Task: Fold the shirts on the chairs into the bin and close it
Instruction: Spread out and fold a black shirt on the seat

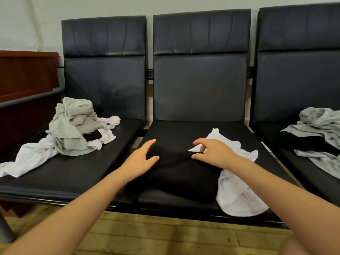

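A black shirt [176,173] lies on the middle chair seat [180,131], partly over a white shirt [237,192] that hangs off the seat's front right. My left hand [141,157] sits at the black shirt's left edge, fingers and thumb spread around the cloth. My right hand [211,151] pinches a raised fold of the black shirt between thumb and fingers. No bin is in view.
On the left chair [103,144] lies a heap of grey [73,127] and white shirts [31,157]. The right chair holds grey shirts [320,126] over a black one [301,142]. A wooden cabinet [25,74] stands far left. Wooden floor runs below the seats.
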